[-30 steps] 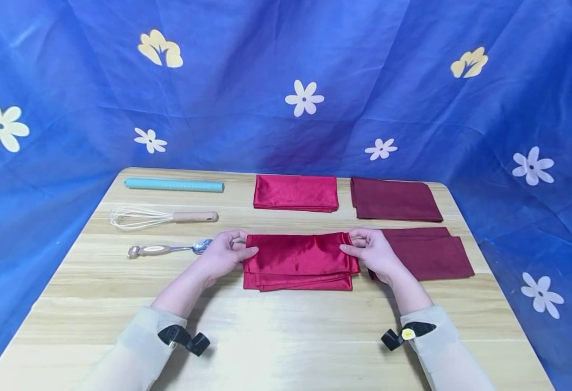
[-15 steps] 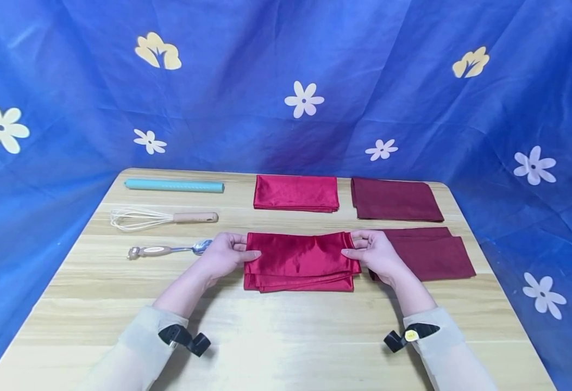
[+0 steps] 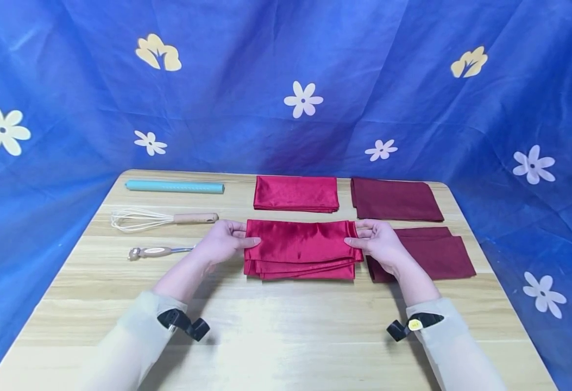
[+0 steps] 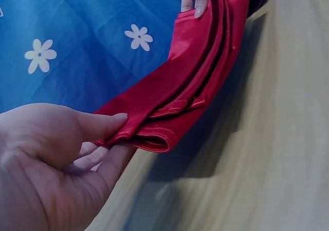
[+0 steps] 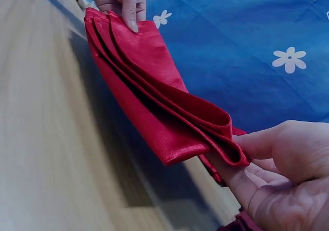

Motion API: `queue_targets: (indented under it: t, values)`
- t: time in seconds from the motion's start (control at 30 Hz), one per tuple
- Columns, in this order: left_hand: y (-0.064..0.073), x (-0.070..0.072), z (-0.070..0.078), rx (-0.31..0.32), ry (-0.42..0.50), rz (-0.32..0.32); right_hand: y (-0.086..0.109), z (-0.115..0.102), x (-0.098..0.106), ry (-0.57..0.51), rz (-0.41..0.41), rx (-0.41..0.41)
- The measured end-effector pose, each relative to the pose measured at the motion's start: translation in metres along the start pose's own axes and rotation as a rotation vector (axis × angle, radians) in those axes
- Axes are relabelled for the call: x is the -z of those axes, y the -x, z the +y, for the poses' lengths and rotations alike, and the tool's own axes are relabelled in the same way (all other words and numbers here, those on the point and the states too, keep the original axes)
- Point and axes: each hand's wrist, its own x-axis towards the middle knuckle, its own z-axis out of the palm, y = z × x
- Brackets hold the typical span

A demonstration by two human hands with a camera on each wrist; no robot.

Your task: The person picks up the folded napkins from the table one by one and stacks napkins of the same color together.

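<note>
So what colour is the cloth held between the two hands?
The held cloth is plain, shiny red, best seen in the head view.

The folded red satin cloth point(image 3: 300, 241) I hold has a glossy sheen; the two folded maroon cloths point(image 3: 397, 199) on my right look matte. Facing me, the blue fabric backdrop point(image 3: 246, 49) is patterned with white flowers point(image 3: 296, 101) and pale-yellow blossoms point(image 3: 171, 58).

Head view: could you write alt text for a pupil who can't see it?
A person's left hand and right hand hold a folded red cloth by its ends above a wooden table. Two maroon cloths lie right, a whisk and turquoise rod left.
</note>
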Motion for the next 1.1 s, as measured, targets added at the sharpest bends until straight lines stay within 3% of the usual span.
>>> queue_targets:
  t: [0.2,0.43,0.8,1.1]
  values:
    - [-0.006,0.004,0.014,0.003,0.056,0.010,-0.005,-0.012,0.003,-0.081,-0.019,0.016]
    - [-0.010,0.010,0.029,0.017,0.004,0.051,-0.013,-0.028,0.009,-0.172,-0.052,0.038]
    - [-0.026,0.017,0.058,-0.021,-0.012,0.090,-0.035,-0.047,0.020,-0.194,-0.029,0.038]
    - [-0.044,0.025,0.068,-0.023,0.039,0.094,-0.057,-0.052,0.021,-0.233,-0.037,0.059]
